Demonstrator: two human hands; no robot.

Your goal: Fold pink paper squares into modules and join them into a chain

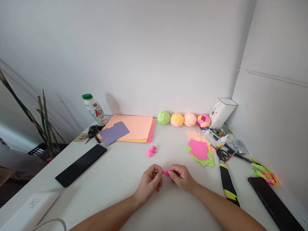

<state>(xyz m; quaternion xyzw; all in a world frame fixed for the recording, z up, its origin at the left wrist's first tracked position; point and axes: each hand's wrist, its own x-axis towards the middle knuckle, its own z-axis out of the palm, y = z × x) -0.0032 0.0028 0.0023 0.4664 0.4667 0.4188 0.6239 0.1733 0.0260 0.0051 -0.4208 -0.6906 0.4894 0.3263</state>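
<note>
Between my two hands is a small folded piece of pink paper (166, 173), held just above the white table. My left hand (151, 181) pinches its left end with thumb and forefinger, the other fingers curled. From the other side, my right hand (182, 177) grips its right end the same way. A little beyond my hands, a small cluster of folded pink paper pieces (151, 151) lies on the table. To the right sits a loose pile of pink paper squares (198, 149) over green and peach ones.
Paper balls in green (164, 118), yellow (177, 120), peach and mixed colours line the wall. Coloured sheets (134, 126) and a purple scrap (115, 133) lie back left, near a bottle (95, 109) and keys. A black phone (81, 165) lies left; a utility knife (228, 183), glue and scissors right.
</note>
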